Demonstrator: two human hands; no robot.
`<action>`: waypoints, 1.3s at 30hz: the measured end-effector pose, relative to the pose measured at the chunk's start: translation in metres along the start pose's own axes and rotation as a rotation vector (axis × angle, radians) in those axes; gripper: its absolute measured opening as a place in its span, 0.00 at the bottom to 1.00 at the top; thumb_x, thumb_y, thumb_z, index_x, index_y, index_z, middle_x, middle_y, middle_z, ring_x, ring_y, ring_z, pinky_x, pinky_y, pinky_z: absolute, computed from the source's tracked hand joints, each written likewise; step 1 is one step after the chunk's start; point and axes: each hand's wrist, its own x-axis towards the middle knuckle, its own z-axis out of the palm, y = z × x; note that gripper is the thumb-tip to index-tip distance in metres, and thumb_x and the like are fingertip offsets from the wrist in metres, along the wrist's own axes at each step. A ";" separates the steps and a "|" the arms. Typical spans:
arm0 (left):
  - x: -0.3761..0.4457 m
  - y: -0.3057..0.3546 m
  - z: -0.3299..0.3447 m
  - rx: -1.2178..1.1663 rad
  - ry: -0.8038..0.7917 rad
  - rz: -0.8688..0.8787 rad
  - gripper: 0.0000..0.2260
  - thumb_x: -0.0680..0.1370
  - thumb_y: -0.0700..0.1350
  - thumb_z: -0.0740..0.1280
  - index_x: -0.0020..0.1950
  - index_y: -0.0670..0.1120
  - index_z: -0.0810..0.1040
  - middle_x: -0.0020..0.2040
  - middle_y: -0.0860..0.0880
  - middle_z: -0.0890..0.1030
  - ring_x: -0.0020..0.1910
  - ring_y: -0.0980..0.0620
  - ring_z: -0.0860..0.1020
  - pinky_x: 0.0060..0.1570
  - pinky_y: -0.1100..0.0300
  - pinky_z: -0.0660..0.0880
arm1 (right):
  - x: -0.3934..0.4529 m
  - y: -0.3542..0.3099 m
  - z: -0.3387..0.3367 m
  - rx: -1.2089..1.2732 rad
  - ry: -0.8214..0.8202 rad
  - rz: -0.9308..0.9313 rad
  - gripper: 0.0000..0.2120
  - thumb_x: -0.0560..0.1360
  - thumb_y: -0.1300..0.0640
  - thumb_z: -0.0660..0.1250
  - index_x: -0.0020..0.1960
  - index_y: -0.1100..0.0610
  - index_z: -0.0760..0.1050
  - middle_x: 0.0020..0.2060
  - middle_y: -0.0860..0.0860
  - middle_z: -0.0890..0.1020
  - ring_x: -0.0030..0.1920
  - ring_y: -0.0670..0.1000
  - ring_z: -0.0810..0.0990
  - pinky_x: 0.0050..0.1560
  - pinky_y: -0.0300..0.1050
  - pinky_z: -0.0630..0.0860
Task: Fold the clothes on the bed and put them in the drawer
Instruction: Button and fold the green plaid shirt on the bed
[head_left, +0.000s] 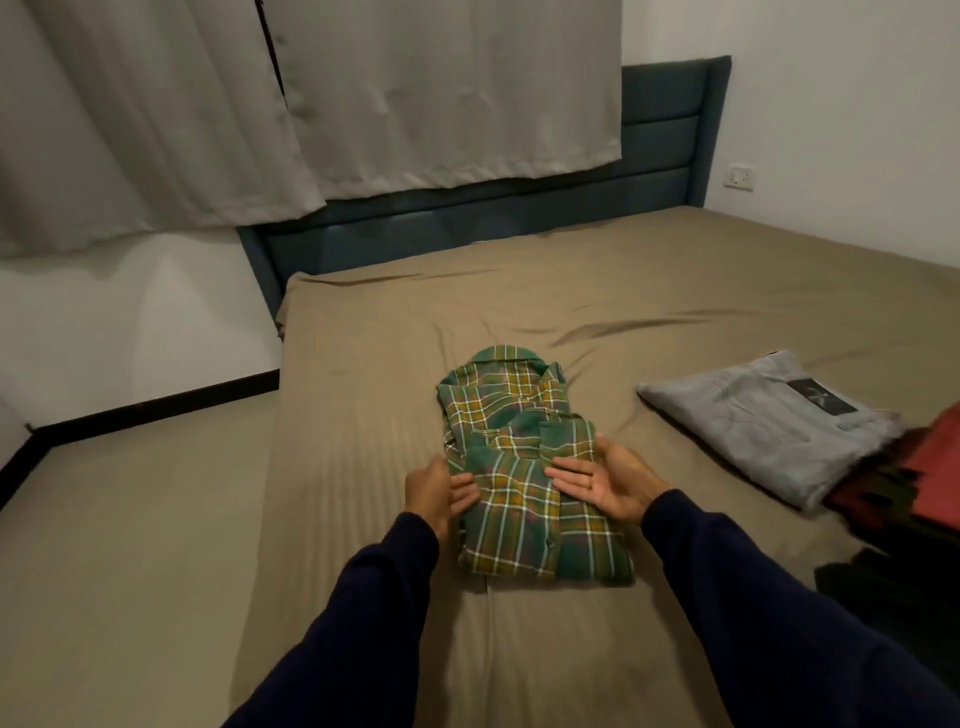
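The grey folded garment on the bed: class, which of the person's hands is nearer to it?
Right. The right hand rests on the green plaid shirt, on the side towards the grey folded garment; the left hand is at the shirt's far edge.

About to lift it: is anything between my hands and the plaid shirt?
Nothing visible. The left hand touches the plaid shirt at its left edge; the right hand lies open at its right side.
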 end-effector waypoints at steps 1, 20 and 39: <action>0.009 -0.011 -0.002 0.148 0.064 0.046 0.19 0.81 0.51 0.63 0.63 0.36 0.73 0.52 0.39 0.80 0.42 0.45 0.80 0.39 0.52 0.79 | 0.006 0.002 -0.002 -0.049 0.024 -0.033 0.25 0.87 0.48 0.49 0.79 0.60 0.55 0.69 0.65 0.74 0.59 0.62 0.81 0.49 0.55 0.83; -0.001 -0.040 0.011 0.531 0.283 0.596 0.12 0.86 0.53 0.55 0.57 0.50 0.76 0.49 0.52 0.81 0.47 0.50 0.79 0.47 0.56 0.75 | 0.037 0.016 -0.017 -1.139 0.537 -0.759 0.11 0.77 0.42 0.68 0.56 0.46 0.76 0.50 0.50 0.81 0.50 0.53 0.80 0.51 0.52 0.79; -0.030 -0.080 -0.001 0.776 0.200 0.101 0.27 0.79 0.62 0.64 0.66 0.41 0.74 0.61 0.40 0.80 0.56 0.40 0.80 0.56 0.50 0.78 | -0.039 0.053 -0.028 -1.092 0.285 -0.173 0.18 0.82 0.46 0.63 0.61 0.58 0.79 0.53 0.54 0.84 0.51 0.53 0.83 0.56 0.49 0.80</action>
